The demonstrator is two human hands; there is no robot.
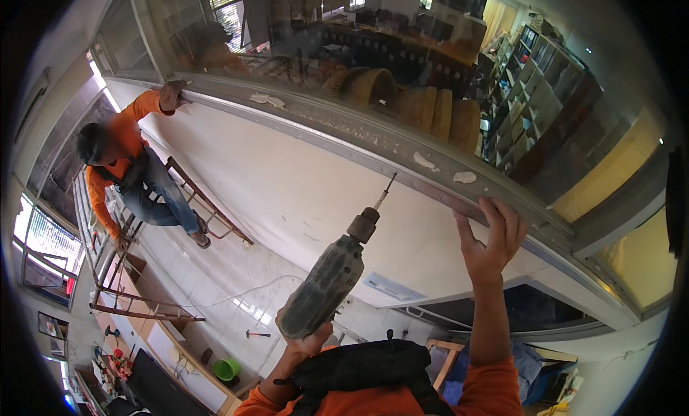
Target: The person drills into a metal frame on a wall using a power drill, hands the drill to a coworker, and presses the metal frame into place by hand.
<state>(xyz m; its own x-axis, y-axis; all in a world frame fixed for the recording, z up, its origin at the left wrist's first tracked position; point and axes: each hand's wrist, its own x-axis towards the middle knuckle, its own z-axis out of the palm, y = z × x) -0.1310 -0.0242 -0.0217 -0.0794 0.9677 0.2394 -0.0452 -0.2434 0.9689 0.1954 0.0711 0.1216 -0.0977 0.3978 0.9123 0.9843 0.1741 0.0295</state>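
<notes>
My left hand [308, 333] grips a dark, dusty power drill [323, 283], angled up and away from me. Its long bit [387, 186] reaches close to a metal strip [430, 190] along the window ledge; whether it touches, I cannot tell. My right hand [491, 244] presses its fingertips on that strip, right of the bit, with the fingers raised and apart. Flakes of white debris [465, 177] lie on the ledge above the white wall [273, 172].
A co-worker in orange [143, 190] on metal scaffolding [151, 312] at left holds the ledge's far end. Below are a floor [237, 272] with a cord, hammer [258, 334] and green bucket [227, 370], and wooden furniture [172, 351]. Glass panes [323, 43] span the top.
</notes>
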